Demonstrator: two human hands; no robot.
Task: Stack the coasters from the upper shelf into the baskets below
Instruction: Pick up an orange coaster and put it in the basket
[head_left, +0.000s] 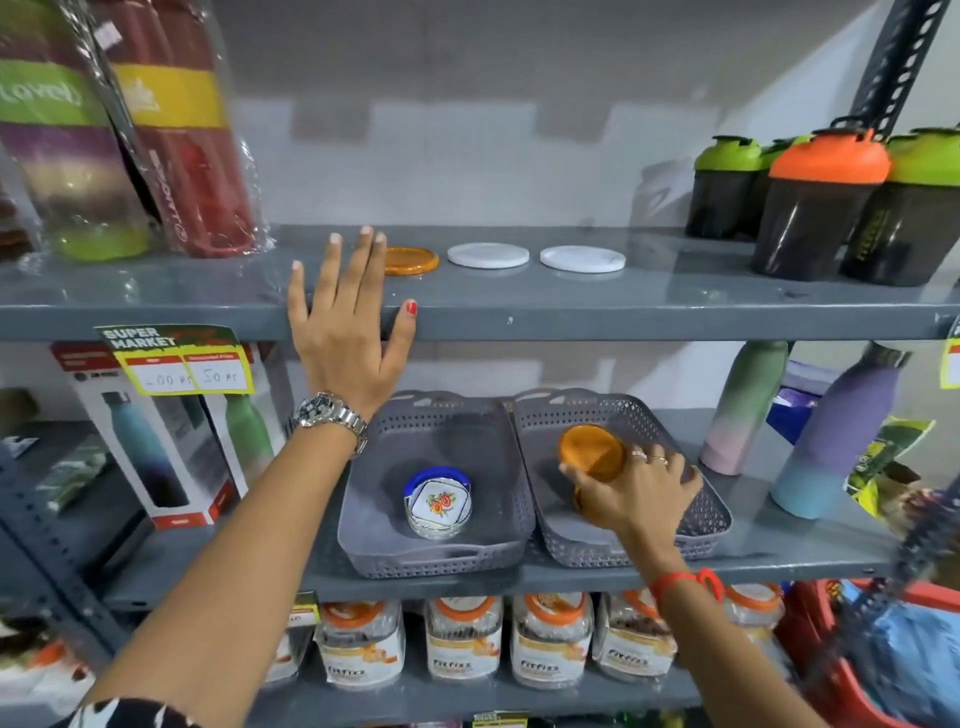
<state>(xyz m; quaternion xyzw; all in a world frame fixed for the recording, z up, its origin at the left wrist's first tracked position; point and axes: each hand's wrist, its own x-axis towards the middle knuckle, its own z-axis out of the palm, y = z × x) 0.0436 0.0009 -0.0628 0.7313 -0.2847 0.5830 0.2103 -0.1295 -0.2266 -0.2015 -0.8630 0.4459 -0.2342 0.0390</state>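
Observation:
On the upper shelf (519, 306) lie an orange coaster (413, 260) and two white coasters (488, 255) (582, 259) in a row. My left hand (345, 322) is spread flat over the shelf's front edge, fingertips just left of the orange coaster, holding nothing. Below stand two grey perforated baskets side by side. The left basket (363, 499) holds a small stack of coasters topped by a white floral one (440, 505). My right hand (631, 488) is inside the right basket (711, 514), gripping a tilted orange coaster (589, 452).
Shaker bottles with green and orange lids (821, 202) stand at the upper shelf's right end, wrapped bottles (171, 130) at its left. Pastel bottles (831, 431) flank the baskets on the right, a boxed bottle (156, 447) on the left. Jars (462, 639) fill the shelf underneath.

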